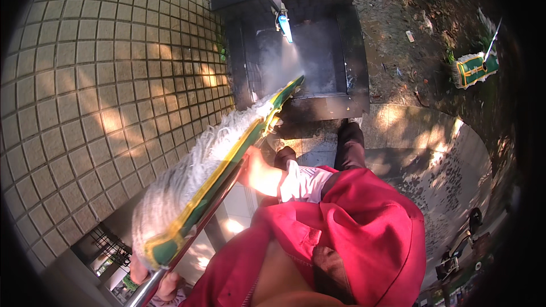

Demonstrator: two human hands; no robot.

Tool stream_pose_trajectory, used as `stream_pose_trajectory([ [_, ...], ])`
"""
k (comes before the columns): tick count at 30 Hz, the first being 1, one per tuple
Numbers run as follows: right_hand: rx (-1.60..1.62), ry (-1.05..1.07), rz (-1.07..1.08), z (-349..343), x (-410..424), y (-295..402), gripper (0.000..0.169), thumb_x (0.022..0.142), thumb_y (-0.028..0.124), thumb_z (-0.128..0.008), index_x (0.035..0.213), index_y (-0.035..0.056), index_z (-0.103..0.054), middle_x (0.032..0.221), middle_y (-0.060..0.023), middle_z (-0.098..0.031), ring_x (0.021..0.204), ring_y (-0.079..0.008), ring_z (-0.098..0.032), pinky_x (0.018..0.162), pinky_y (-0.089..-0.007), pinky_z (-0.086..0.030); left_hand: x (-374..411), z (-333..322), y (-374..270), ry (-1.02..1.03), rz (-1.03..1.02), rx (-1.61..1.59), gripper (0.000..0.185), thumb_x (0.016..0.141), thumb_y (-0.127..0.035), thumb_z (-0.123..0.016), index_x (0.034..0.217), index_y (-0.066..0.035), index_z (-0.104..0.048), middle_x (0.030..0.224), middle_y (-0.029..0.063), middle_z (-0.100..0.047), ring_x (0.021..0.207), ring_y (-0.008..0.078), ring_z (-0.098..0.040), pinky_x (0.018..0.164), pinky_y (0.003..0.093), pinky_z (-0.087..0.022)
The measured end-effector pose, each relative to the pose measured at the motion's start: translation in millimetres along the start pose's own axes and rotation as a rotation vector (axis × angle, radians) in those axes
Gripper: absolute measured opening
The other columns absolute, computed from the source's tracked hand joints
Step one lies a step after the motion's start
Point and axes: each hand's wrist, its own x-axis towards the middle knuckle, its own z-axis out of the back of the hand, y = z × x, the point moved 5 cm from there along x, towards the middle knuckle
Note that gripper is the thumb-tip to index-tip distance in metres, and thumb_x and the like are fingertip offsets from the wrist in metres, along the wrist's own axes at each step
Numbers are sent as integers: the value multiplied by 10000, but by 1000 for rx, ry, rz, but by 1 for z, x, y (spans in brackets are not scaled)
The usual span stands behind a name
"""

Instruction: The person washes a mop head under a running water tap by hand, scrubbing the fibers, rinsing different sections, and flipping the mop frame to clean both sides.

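Note:
A long dust mop with white yarn and a green backing edged in yellow [213, 170] slants across the view, its far tip over a dark tiled basin [324, 102]. At the lower left, my left hand [167, 285] wraps around the shiny metal handle [147, 288] beside the mop head's near end. My right hand [256, 170] grips the handle along the underside of the mop, nearer the basin; its fingers are partly hidden. A blue nozzle [285, 29] on a cloth-wrapped tap sprays water down into the basin, close to the mop's tip.
A beige tiled wall [106, 94] rises at the left. Another green-backed mop [475, 69] lies on the right, beside bare soil [396, 51]. Below the basin is stone paving [392, 130], where my feet stand. Parts of a parked two-wheeler [458, 251] show at the lower right.

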Motion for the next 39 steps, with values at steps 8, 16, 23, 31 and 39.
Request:
stream_pose_trajectory([
  [8,-99,258,-50,-19,-31,18,170,774,88,-484,925,9,-493,905,-123,-568,883,-282,-554,842,-472,-429,-16,10,-9,-593,-102,-449,720,700,-291,-607,1274,66,-360,1248,232,-429,1106,312,-471,908,423,-416],
  [16,-617,-153,518,56,86,205,185,827,207,-533,953,72,-552,857,-77,-558,826,-204,-537,687,-367,-449,102,-191,56,-384,232,-732,602,792,-122,-587,1296,78,-324,1125,130,-515,969,174,-517,867,288,-404],
  [23,-278,-43,123,115,87,204,480,848,362,-557,1218,88,-424,1085,-126,-540,943,-256,-551,764,-435,-469,129,-252,77,-387,446,-890,468,876,-222,-559,1223,57,-418,1097,120,-557,971,170,-531,862,292,-403],
  [31,-603,-10,252,62,58,226,412,827,279,-554,1060,-61,-543,834,-135,-628,707,-194,-609,663,-283,-484,157,-211,99,-136,74,-511,699,810,-355,-596,1345,-13,-305,1299,196,-412,1223,298,-386,1040,418,-259],
  [39,-1103,12,290,-58,71,254,446,820,379,-567,958,-45,-594,875,-113,-613,764,-197,-583,682,-309,-454,168,-250,123,-148,246,-929,855,610,-107,-792,1307,-21,-303,1241,141,-452,1119,245,-465,982,373,-349],
])
